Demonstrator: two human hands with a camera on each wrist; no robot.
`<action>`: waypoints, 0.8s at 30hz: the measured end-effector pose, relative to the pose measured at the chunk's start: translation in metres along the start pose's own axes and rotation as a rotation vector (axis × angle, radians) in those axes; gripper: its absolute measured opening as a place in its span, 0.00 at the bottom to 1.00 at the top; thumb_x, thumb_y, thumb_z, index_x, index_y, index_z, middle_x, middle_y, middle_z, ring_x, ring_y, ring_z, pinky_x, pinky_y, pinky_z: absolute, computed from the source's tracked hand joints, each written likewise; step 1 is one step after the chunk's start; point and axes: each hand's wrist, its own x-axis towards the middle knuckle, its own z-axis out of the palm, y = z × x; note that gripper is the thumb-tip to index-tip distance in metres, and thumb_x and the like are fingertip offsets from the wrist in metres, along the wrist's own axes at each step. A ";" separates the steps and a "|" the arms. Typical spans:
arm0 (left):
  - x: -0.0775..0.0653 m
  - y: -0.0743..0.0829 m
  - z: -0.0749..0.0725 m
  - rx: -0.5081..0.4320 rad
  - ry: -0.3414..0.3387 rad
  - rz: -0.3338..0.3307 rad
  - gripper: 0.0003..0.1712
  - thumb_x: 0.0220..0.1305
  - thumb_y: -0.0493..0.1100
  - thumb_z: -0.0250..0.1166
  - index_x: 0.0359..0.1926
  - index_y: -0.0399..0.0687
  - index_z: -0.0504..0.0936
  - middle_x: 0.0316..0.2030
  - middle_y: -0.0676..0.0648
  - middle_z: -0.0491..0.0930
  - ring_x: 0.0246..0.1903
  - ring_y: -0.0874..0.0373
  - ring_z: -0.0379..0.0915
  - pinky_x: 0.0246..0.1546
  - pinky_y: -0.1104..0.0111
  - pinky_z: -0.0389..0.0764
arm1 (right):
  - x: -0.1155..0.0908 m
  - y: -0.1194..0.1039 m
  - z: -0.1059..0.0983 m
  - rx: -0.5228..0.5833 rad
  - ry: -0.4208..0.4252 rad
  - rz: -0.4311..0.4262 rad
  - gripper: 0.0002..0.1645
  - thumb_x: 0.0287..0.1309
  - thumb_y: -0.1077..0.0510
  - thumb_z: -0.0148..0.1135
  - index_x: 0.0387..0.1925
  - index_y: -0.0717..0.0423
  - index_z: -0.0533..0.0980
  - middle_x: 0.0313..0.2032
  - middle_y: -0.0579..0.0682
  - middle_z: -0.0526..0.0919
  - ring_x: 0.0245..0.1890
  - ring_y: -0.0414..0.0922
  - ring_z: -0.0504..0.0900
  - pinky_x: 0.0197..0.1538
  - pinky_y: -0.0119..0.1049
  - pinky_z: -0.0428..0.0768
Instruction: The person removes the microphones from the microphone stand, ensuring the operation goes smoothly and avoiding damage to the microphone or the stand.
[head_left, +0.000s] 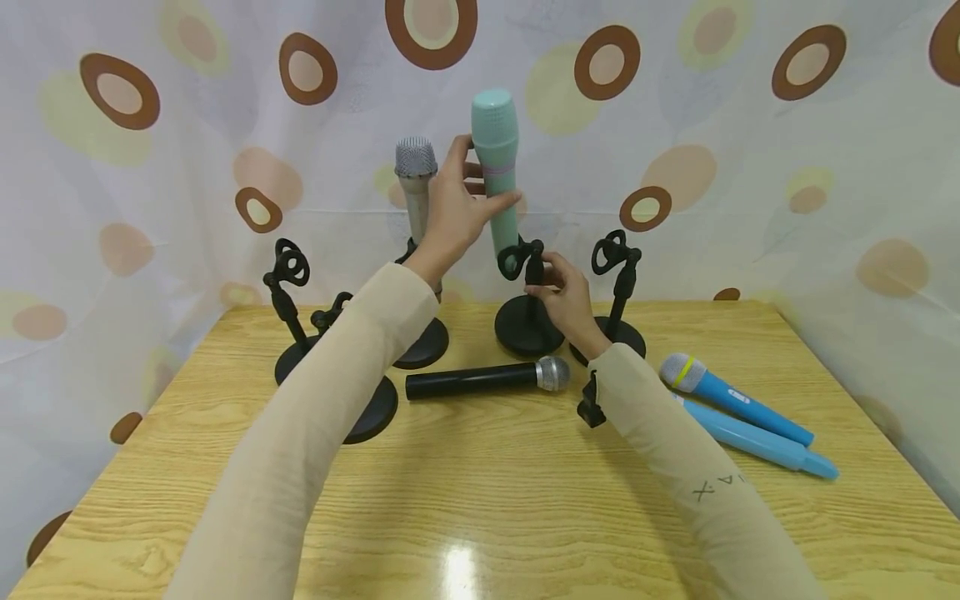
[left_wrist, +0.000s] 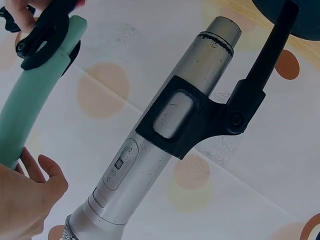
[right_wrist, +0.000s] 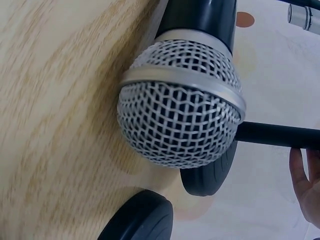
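In the head view my left hand (head_left: 457, 208) grips a mint-green microphone (head_left: 496, 133) by its body, head up. The lower end of that microphone sits in the ring clip of a black desk stand (head_left: 529, 329); the left wrist view shows the clip around it. My right hand (head_left: 566, 296) pinches the same stand's upright just below the clip. Beside my left hand, a silver microphone (head_left: 416, 167) stands in another stand's clip (left_wrist: 200, 120). A black microphone with a silver mesh head (head_left: 480, 379) lies on the table in front of the stands.
Stands with bare clips are at the left (head_left: 288, 283) and right (head_left: 618, 283), and another base (head_left: 375, 417) is partly behind my left sleeve. Two blue microphones (head_left: 742, 400) lie at the right. A small black clip (head_left: 591, 408) shows beside my right sleeve. A patterned curtain hangs behind the wooden table (head_left: 480, 492).
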 end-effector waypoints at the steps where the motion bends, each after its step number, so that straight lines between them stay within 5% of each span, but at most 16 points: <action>1: 0.000 0.000 0.000 0.002 0.004 0.001 0.38 0.50 0.43 0.70 0.60 0.51 0.62 0.48 0.45 0.76 0.42 0.54 0.78 0.44 0.68 0.78 | 0.000 0.000 0.000 -0.001 -0.001 0.002 0.22 0.49 0.74 0.60 0.49 0.71 0.70 0.36 0.72 0.78 0.39 0.62 0.78 0.47 0.54 0.77; 10: 0.006 0.007 -0.006 -0.040 0.032 0.000 0.38 0.49 0.43 0.71 0.60 0.50 0.62 0.47 0.45 0.76 0.41 0.55 0.78 0.44 0.69 0.78 | -0.001 0.003 0.000 -0.009 -0.005 0.007 0.22 0.49 0.74 0.60 0.48 0.71 0.70 0.35 0.72 0.78 0.39 0.63 0.78 0.46 0.55 0.77; 16: 0.014 0.020 -0.020 -0.162 0.076 0.010 0.36 0.49 0.40 0.71 0.59 0.49 0.64 0.47 0.43 0.76 0.42 0.52 0.78 0.46 0.68 0.78 | 0.000 0.025 -0.001 -0.047 0.009 0.039 0.24 0.49 0.73 0.62 0.50 0.67 0.71 0.35 0.70 0.80 0.39 0.61 0.79 0.47 0.53 0.77; 24: -0.005 0.049 -0.034 -0.120 0.012 -0.039 0.35 0.52 0.36 0.67 0.60 0.44 0.63 0.50 0.39 0.75 0.45 0.48 0.77 0.48 0.66 0.77 | 0.007 0.041 0.000 -0.058 0.031 0.041 0.25 0.49 0.71 0.63 0.52 0.62 0.71 0.36 0.67 0.80 0.40 0.58 0.80 0.48 0.50 0.77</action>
